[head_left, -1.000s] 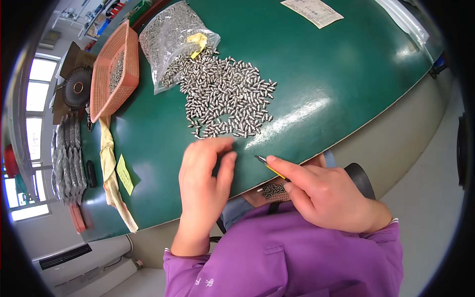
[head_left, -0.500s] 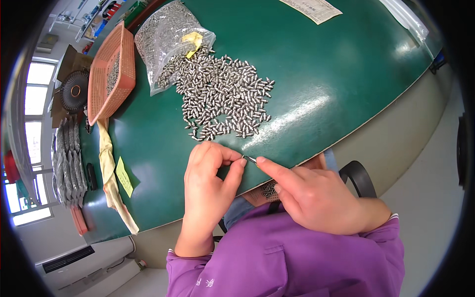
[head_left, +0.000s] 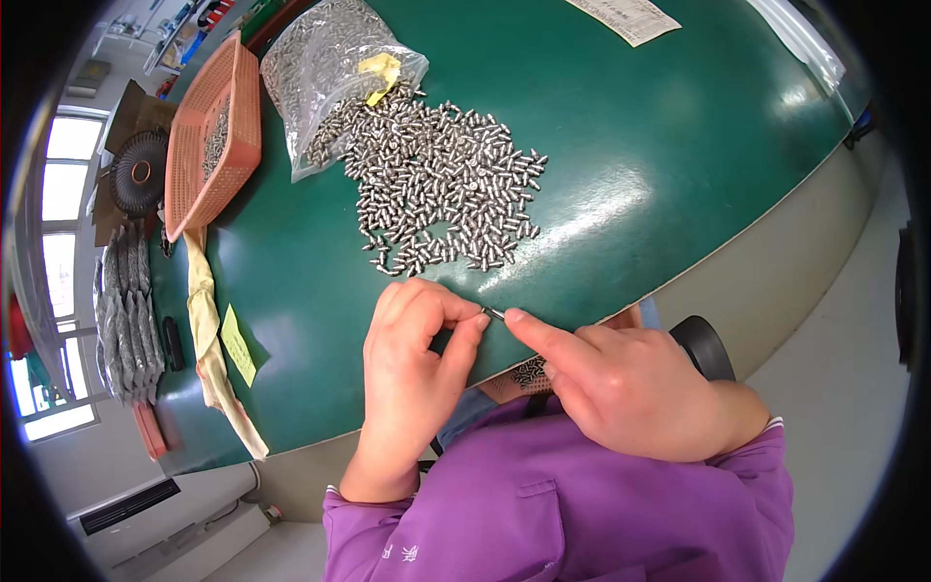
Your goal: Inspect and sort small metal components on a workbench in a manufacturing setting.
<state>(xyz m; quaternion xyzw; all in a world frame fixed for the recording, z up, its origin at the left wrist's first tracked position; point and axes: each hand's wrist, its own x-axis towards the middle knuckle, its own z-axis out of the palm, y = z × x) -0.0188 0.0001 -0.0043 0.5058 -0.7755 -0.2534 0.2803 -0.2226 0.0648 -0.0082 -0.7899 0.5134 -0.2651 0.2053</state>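
- Where the green table (head_left: 679, 145) curves down to its near edge, I see my left hand (head_left: 412, 359) and right hand (head_left: 630, 388) meeting fingertip to fingertip.
- Between them sits one small metal pin (head_left: 493, 313), pinched narrow by the left thumb and forefinger, with the right forefinger tip touching its other end.
- My right hand's other fingers are curled under; I cannot tell whether they hold anything.
- Just beyond the hands lies a loose pile of metal pins (head_left: 441, 184), spilling from a clear plastic bag (head_left: 330, 68) with a yellow slip inside.
- Left of the bag stands an orange mesh basket (head_left: 208, 136) holding more pins.
- A small yellow note (head_left: 236, 341) and a strip of pale cloth (head_left: 208, 349) lie near the table's left edge.
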